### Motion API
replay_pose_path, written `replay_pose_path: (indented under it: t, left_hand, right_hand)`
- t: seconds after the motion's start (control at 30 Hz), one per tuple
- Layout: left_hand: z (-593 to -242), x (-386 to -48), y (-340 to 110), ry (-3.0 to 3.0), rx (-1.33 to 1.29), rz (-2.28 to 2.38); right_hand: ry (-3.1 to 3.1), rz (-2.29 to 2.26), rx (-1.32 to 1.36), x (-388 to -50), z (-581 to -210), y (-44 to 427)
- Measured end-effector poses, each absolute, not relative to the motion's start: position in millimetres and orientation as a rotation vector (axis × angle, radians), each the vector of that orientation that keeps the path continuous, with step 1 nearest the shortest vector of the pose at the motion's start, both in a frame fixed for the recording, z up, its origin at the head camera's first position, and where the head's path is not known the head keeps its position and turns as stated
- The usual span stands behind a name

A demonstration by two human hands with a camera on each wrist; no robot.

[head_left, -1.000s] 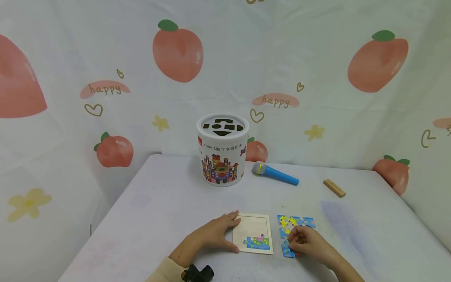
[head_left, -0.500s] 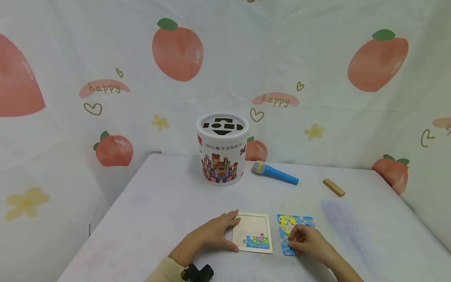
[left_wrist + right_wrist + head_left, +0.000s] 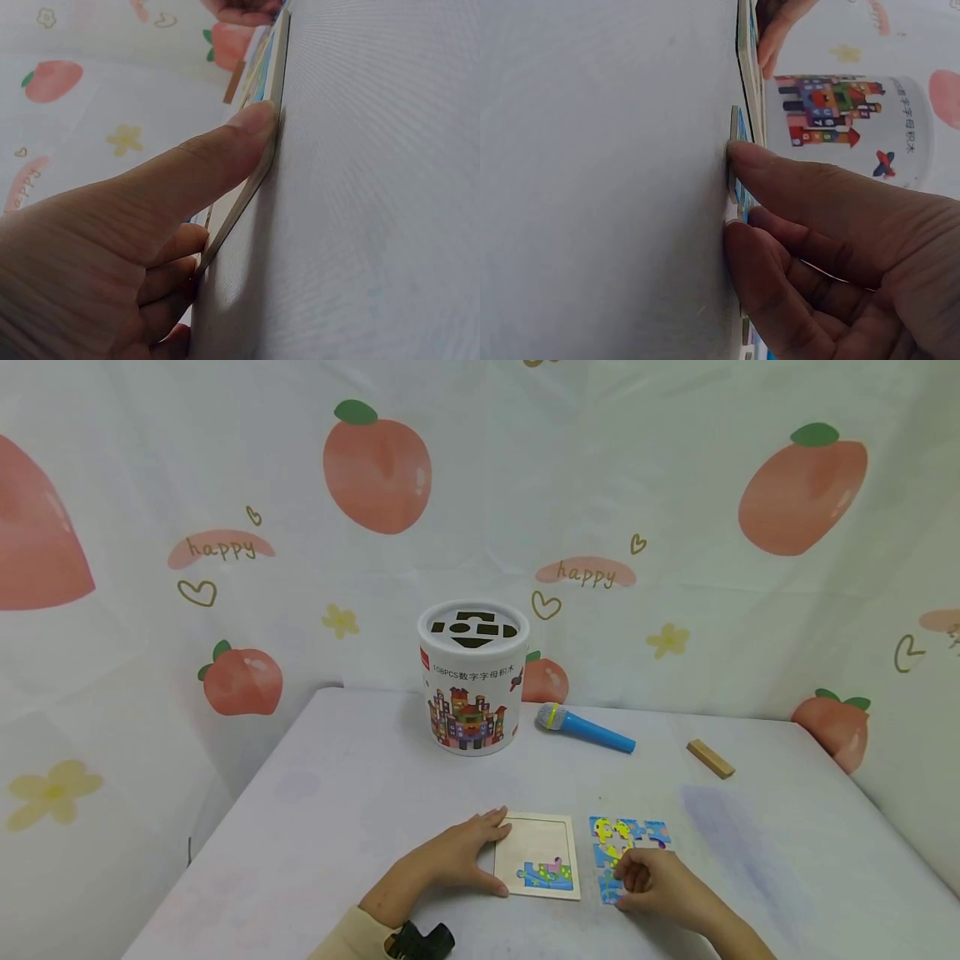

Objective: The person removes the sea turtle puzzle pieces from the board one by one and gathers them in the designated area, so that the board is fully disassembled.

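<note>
In the head view a square wooden puzzle tray (image 3: 536, 839) lies flat, with joined blue, green and pink pieces (image 3: 549, 873) in its lower right corner. My left hand (image 3: 455, 856) holds the tray's left side, thumb on the near edge and fingers at the far corner. To the right lies a group of jigsaw pieces (image 3: 606, 852), mostly blue with yellow. Over their near right part is my right hand (image 3: 663, 885), fingers curled. The right wrist view shows its thumb touching a piece's edge (image 3: 735, 120), index fingertip a little apart; whether they pinch a piece is unclear.
A white block bucket (image 3: 474, 693) with a slotted lid stands at the back. Beside it lies a blue toy microphone (image 3: 588, 728), and farther right a small wooden block (image 3: 710, 759). A fruit-print cloth (image 3: 480, 485) hangs behind the table.
My right hand has shifted slightly nearer, its thumb and index finger spreading apart, and more of the pieces behind it shows. My left hand and the tray have stayed put.
</note>
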State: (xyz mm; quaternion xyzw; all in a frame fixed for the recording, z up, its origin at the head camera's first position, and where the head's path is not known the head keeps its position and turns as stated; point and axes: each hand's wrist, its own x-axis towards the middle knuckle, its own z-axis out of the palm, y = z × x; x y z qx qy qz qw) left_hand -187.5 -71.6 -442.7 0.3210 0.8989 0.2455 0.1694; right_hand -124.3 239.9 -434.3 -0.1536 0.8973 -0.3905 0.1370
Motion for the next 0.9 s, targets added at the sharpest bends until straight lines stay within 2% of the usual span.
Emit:
replay_pose_path:
  t: [0.9]
  left_hand:
    - [-442.3, -187.0, -72.3, 2.560, 0.920, 0.696]
  right_hand:
    - [2.595, -1.100, -0.489, -126.5, -429.8, 239.3]
